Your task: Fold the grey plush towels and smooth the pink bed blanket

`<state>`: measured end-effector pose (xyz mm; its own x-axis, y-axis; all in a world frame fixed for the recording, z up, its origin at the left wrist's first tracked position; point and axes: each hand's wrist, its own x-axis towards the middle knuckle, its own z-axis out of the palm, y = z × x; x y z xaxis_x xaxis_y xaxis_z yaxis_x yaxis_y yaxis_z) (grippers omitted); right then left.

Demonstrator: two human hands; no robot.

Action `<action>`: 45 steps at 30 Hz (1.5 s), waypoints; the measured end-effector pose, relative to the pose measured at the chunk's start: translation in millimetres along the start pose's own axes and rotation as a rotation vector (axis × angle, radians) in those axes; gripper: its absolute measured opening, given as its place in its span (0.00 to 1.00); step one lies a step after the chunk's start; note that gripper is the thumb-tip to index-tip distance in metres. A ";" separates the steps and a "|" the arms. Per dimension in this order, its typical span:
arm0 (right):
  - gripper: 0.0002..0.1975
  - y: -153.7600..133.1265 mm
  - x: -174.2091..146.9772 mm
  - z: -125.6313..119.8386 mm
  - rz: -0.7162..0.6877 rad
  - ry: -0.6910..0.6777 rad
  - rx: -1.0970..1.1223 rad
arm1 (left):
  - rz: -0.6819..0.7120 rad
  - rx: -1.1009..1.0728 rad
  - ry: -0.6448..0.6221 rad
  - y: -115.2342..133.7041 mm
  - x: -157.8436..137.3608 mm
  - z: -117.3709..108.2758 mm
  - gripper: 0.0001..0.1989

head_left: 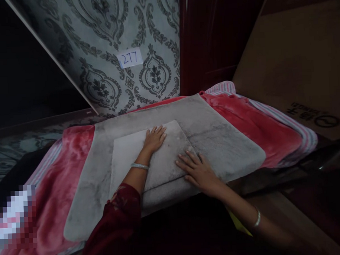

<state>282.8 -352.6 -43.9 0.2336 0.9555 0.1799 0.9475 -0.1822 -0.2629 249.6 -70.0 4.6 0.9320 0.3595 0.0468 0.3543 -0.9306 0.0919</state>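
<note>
A grey plush mat [226,144] lies spread out flat over a red blanket [250,121]. On top of it rests a paler, square-cornered plush piece [126,158]; I cannot tell whether it is separate or a folded part. My left hand [155,138] lies palm down near the far edge of the pale piece, fingers spread. With fingers apart, my right hand [199,173] presses flat at the near right corner of the pale piece, partly over the grey mat. Neither hand grips anything.
Striped cloth edges [292,130] show beneath the red blanket on both sides. Behind stands a patterned wall [157,74] with a paper marked 277 [130,57], beside a dark red glossy panel [208,44]. A large cardboard box [304,63] stands at right.
</note>
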 end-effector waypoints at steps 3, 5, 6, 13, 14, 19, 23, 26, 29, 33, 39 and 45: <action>0.27 1.2 -11.1 -2.4 0.011 0.082 0.082 | -0.003 0.008 0.001 1.3 0.2 -4.6 0.28; 0.27 10.5 -1.5 -8.8 0.063 0.168 0.141 | -0.031 0.008 -0.012 8.7 -0.6 -9.3 0.28; 0.28 16.5 7.3 -12.1 0.099 0.219 0.160 | -0.049 0.006 -0.016 15.4 -1.9 -11.1 0.29; 0.37 28.6 64.7 -2.3 0.270 0.222 0.062 | 0.136 0.040 0.018 87.9 -27.3 9.1 0.31; 0.37 26.0 66.0 0.6 0.293 0.191 0.042 | 0.142 0.053 0.004 93.5 -30.1 13.0 0.31; 0.34 19.4 59.4 4.0 0.336 0.115 0.025 | 0.086 0.067 -0.041 83.2 -36.6 10.8 0.31; 0.33 29.8 57.0 7.3 0.326 0.134 0.072 | -0.153 0.074 -0.048 43.5 -50.0 -6.5 0.33; 0.33 46.2 69.1 6.2 0.283 0.216 0.127 | -0.334 0.065 0.000 21.2 -57.2 -20.1 0.34; 0.33 58.6 102.0 -3.7 0.264 0.275 0.117 | -0.324 0.053 0.028 23.0 -43.8 -29.4 0.33; 0.34 55.6 153.5 -14.9 0.345 0.222 0.058 | -0.125 0.025 0.037 48.0 -3.2 -23.2 0.31; 0.29 51.0 166.3 3.0 0.348 0.169 -0.012 | -0.108 0.005 0.071 61.0 17.0 12.4 0.29; 0.30 65.3 160.8 18.3 0.318 0.211 -0.041 | -0.205 0.002 0.035 29.2 1.5 6.1 0.33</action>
<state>378.2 -206.5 -49.5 0.5529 0.7820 0.2877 0.8275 -0.4750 -0.2992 261.9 -97.1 1.2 0.8369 0.5439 0.0616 0.5369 -0.8376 0.1012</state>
